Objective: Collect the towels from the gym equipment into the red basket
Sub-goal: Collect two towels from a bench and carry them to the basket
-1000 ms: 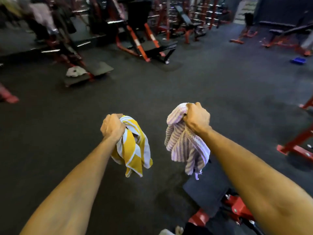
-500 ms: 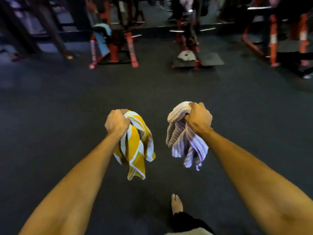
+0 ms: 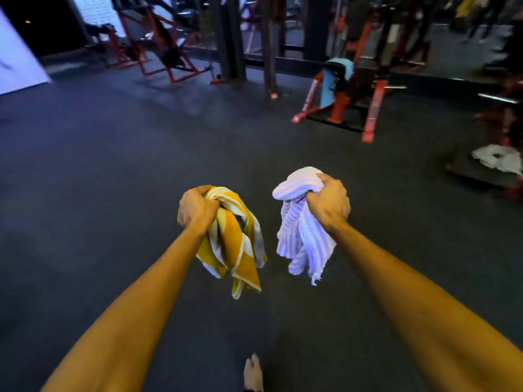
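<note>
My left hand (image 3: 196, 209) grips a bunched yellow-and-white striped towel (image 3: 235, 250) that hangs below my fist. My right hand (image 3: 329, 203) grips a crumpled lilac-and-white striped towel (image 3: 302, 239). Both are held out in front of me above the dark floor. A light blue towel (image 3: 331, 86) is draped over a red machine (image 3: 345, 108) ahead on the right. A white towel (image 3: 498, 158) lies on a dark platform at the far right. No red basket shows in this view.
Red-framed machines (image 3: 158, 52) and dark pillars (image 3: 232, 38) line the back of the gym. A pale wall panel (image 3: 17, 63) stands at the far left. Dark rubber flooring (image 3: 113, 165) spreads between me and the equipment. My bare foot (image 3: 253, 373) shows at the bottom.
The view has swung to the left: the white towel on the platform and the blue towel's machine shifted rightward. Both hands keep gripping their towels in the same pose.
</note>
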Tool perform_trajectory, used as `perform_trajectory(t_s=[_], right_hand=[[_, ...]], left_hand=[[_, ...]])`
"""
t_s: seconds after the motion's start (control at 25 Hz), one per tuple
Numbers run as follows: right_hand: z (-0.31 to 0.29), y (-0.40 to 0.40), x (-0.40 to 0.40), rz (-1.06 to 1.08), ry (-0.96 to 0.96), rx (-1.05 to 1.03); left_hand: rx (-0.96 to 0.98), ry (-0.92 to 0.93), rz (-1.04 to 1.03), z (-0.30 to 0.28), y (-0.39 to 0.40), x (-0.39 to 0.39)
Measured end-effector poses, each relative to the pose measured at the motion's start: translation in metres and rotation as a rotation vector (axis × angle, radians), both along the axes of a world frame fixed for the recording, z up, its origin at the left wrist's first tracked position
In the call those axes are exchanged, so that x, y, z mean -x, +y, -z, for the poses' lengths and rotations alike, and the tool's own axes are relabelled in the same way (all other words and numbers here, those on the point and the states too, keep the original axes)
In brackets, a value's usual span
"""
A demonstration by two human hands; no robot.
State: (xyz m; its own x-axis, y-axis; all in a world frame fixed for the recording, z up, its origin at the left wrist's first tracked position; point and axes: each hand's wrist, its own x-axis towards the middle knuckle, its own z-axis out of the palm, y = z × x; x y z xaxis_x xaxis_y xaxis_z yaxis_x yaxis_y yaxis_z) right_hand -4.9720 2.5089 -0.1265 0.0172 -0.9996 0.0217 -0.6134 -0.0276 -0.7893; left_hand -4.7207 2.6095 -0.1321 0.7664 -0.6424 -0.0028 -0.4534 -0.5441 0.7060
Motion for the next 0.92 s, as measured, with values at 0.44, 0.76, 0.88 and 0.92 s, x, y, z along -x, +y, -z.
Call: perform_trajectory(t_s=[0.44,0.76,0.88,0.92], right_hand=[[0.018,-0.158,-0.294,-0.335,0.024,-0.007],[0.044,-0.269,-0.514,-0.443,-0.03,-0.072],[0.044,-0.315,-0.597,-0.522,-0.074,-0.062],[0.042,-0.331,-0.629,-0.551,-0.105,-0.055]], left_hand=[[0.158,0.128,-0.408,0.028,-0.093,-0.252],[0.096,0.08,-0.574,0.035,-0.16,-0.439],[0.09,0.045,-0.656,0.042,-0.181,-0.509],[0.103,0.038,-0.68,0.044,-0.192,-0.534]])
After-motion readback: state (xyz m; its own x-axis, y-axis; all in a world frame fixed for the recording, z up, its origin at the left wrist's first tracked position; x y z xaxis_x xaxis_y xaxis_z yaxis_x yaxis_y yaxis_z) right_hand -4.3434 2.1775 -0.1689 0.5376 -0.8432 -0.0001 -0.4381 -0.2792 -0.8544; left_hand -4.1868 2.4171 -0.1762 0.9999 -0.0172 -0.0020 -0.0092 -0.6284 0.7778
